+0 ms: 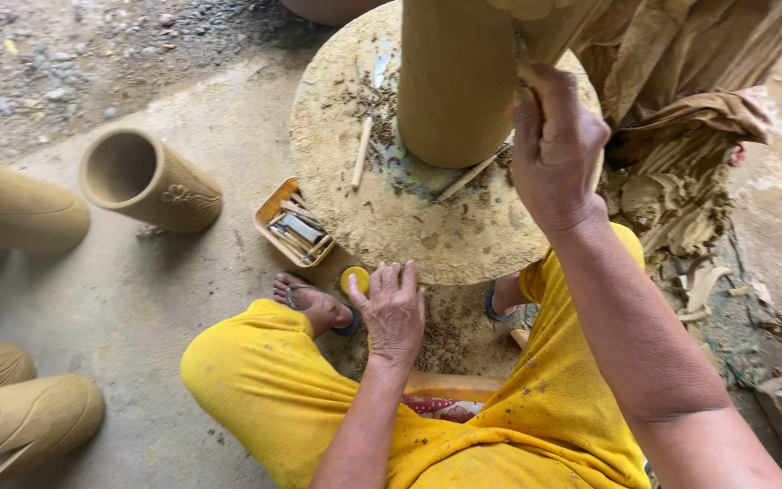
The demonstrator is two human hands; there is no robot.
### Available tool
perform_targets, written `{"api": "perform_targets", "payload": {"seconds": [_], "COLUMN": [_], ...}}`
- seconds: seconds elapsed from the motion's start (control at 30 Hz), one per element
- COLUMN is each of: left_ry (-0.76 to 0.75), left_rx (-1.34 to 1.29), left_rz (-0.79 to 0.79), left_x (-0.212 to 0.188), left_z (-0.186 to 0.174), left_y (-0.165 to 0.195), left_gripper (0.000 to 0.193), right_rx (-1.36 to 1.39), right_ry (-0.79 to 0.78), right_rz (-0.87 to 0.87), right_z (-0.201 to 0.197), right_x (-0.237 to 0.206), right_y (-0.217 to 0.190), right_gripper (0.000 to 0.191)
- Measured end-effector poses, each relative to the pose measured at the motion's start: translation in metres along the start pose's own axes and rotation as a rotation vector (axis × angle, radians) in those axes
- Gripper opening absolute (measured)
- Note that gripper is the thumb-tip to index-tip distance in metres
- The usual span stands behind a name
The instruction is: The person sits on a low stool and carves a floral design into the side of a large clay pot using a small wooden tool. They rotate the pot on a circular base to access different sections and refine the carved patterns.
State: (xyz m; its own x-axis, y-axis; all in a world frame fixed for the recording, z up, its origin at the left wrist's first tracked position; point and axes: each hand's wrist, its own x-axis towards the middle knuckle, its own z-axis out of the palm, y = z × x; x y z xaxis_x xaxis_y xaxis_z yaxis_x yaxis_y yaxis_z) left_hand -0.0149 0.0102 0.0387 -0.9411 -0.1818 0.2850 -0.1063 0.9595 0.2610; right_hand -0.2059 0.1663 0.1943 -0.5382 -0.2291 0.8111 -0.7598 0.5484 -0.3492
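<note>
At the far edge of the round turntable point(391, 226), your right hand point(554, 149) has its fingers curled shut on a thin tool against the upright clay cylinder point(454, 81), already formed but seemingly undecorated, while your left hand point(391, 312) rests open-fingered on the near rim.

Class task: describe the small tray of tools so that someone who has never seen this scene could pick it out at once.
Start at the round clay-crusted turntable bearing the tall clay cylinder. The tool tray sits on the floor against its left edge, above the left hand. Unlike the neighbouring clay vases, it is shallow, orange-rimmed and holds sticks.
</note>
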Motion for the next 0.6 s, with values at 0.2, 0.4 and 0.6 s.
{"api": "perform_targets", "payload": {"seconds": [0.2,0.4,0.6], "left_ry": [0.019,0.063,0.01], "left_rx": [0.031,0.094,0.045], "left_rz": [0.017,0.023,-0.022], "left_x": [0.0,-0.002,0.001], "left_z": [0.005,0.011,0.007], "left_y": [-0.003,-0.006,-0.008], "left_gripper": [0.045,0.04,0.044], "right_rx": [-0.023,0.018,-0.068], "right_ry": [0.001,0.051,0.09], "right_rz": [-0.091,-0.1,-0.067], "right_z": [-0.005,0.008,0.017], "right_x": [0.001,-0.001,-0.002], "right_y": [0.001,0.014,0.021], "right_gripper": [0.013,0.014,0.017]}}
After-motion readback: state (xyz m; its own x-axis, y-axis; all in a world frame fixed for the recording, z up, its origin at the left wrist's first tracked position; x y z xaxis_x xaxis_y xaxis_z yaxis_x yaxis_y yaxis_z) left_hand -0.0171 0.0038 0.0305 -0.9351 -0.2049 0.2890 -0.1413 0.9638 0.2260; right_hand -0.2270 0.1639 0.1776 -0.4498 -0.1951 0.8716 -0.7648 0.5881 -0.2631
